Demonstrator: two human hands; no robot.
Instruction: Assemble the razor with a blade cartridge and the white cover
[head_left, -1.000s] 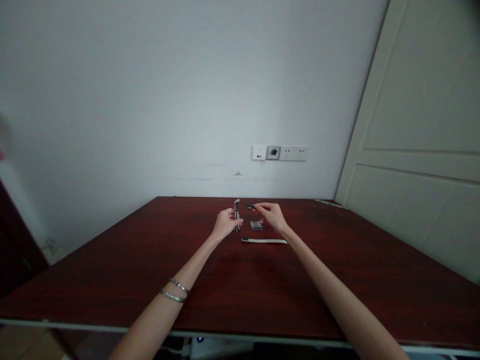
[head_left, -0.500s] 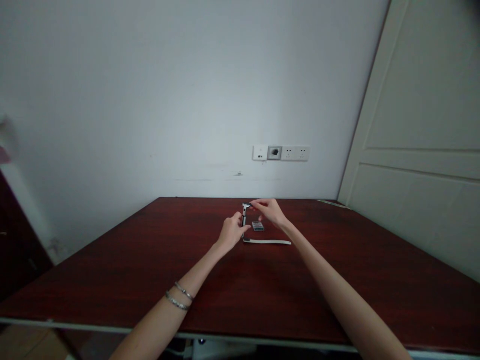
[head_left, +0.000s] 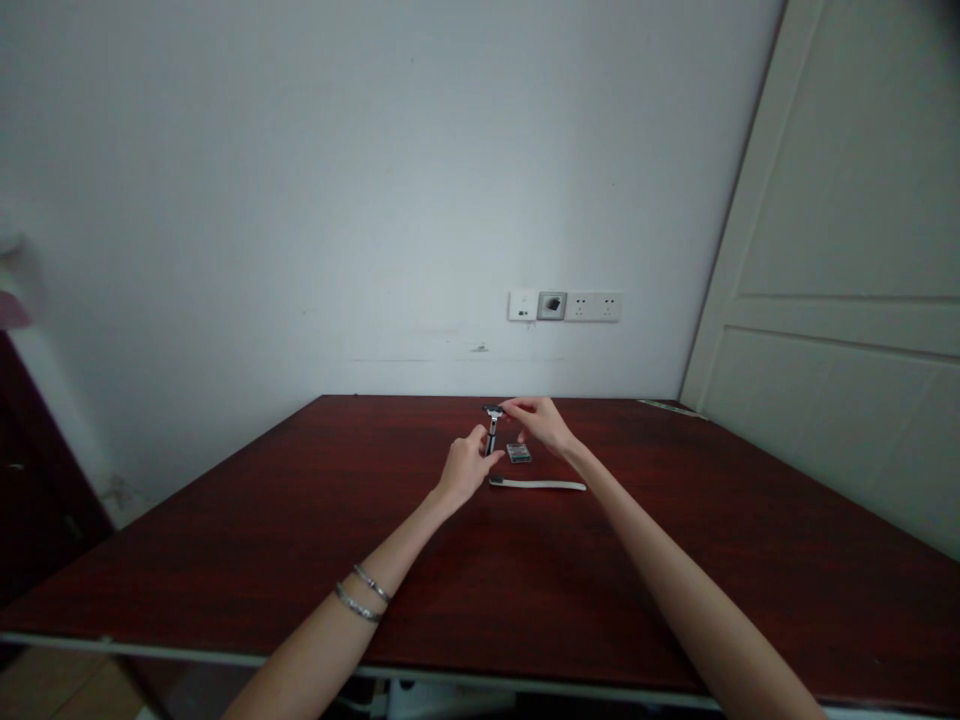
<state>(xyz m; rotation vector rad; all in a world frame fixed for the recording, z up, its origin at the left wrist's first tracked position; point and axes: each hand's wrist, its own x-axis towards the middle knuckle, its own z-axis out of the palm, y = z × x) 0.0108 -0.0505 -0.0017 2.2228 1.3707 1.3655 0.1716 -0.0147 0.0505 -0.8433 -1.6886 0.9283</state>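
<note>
— While both hands hover over the table (head_left: 480, 590), what's gripped?
— Left hand (head_left: 463, 468): fingers closed on upright razor handle (head_left: 493, 436). Right hand (head_left: 541, 422): fingertips pinching its top. Small case (head_left: 518, 453) and white strip (head_left: 540, 485) lie just beside them.

Left hand (head_left: 466, 468) grips razor (head_left: 493, 428) upright (handle), right hand (head_left: 541, 424) pinches head.

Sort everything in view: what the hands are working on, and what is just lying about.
In hand: slim razor-like handle, upright in the left hand; dark head piece at its top, pinched by the right hand.
Lying about: small clear case; white strip flat on the table; wall sockets; door.
</note>
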